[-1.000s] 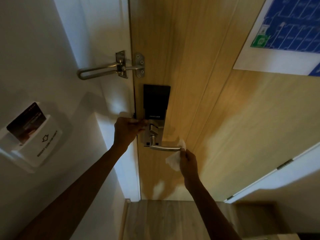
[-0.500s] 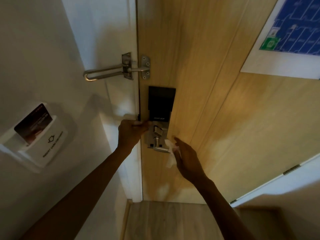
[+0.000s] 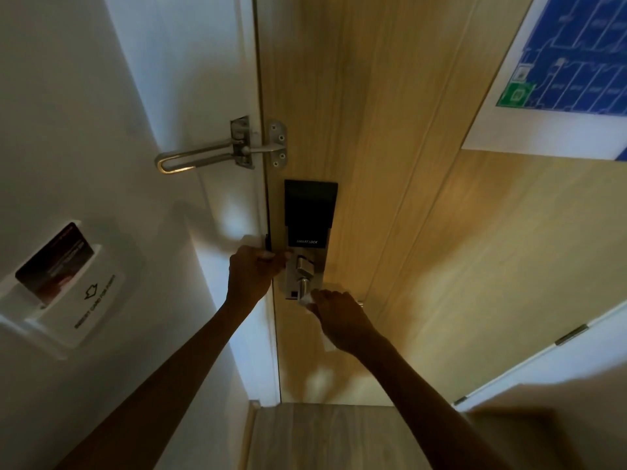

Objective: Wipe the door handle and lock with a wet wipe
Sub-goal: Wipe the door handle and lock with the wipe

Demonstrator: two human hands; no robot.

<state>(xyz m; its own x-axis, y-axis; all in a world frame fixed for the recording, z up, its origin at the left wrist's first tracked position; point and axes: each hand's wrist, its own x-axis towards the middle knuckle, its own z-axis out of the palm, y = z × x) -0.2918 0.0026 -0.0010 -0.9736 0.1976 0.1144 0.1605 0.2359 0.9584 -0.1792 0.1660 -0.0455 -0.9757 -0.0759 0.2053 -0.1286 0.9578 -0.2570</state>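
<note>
A black smart lock (image 3: 308, 213) with a silver plate and thumb turn (image 3: 304, 268) sits on the wooden door (image 3: 407, 232). Below it, the silver lever handle (image 3: 303, 289) is mostly covered by my right hand (image 3: 339, 318), which is wrapped over it with a white wet wipe (image 3: 308, 301) pressed underneath. My left hand (image 3: 252, 276) grips the door's edge beside the lock plate, fingers curled around it.
A metal swing-bar door guard (image 3: 220, 154) bridges frame and door above the lock. A key-card holder (image 3: 68, 293) with a card is on the left wall. An evacuation plan (image 3: 559, 76) hangs at upper right. Wood floor (image 3: 339, 435) lies below.
My right hand has moved left along the lever, from its free end onto its base, carrying the wipe with it. The left hand has stayed on the door edge.
</note>
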